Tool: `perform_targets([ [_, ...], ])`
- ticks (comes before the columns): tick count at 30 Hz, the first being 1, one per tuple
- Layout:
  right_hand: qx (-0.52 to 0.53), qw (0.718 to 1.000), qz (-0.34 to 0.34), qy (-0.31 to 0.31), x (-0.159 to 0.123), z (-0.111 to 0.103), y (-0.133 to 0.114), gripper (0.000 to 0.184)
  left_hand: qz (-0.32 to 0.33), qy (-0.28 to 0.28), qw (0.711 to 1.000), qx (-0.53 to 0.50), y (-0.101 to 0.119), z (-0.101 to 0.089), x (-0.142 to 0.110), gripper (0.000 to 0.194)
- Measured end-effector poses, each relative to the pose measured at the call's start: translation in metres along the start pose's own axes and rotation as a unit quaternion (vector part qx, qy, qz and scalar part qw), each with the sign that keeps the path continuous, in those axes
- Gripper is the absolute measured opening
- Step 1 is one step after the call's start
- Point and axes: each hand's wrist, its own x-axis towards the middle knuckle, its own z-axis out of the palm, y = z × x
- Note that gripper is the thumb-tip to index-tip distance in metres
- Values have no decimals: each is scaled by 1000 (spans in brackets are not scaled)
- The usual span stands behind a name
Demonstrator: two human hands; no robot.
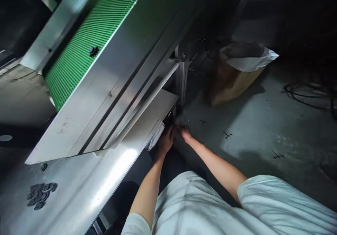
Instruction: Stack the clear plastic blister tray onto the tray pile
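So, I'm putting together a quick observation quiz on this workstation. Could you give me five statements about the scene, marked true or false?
1. The conveyor belt is green. True.
2. The cluster of dark pieces lies on the belt. False: it lies on the metal table.
3. A small dark part sits on the belt. True.
4. The brown container stands on the table. False: it stands on the floor.
5. The left hand and right hand are close together. True, though what they hold is too dark to make out.
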Motion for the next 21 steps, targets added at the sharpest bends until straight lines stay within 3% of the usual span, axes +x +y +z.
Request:
perform_targets([
  [10,-73,997,-21,-3,-5,-18,3,37,-62,-70,995,15,19,-13,-5,53],
  [21,-47,997,-58,-7,-24,-19,-6,34,-59,-57,996,22,16,-11,-6,50],
])
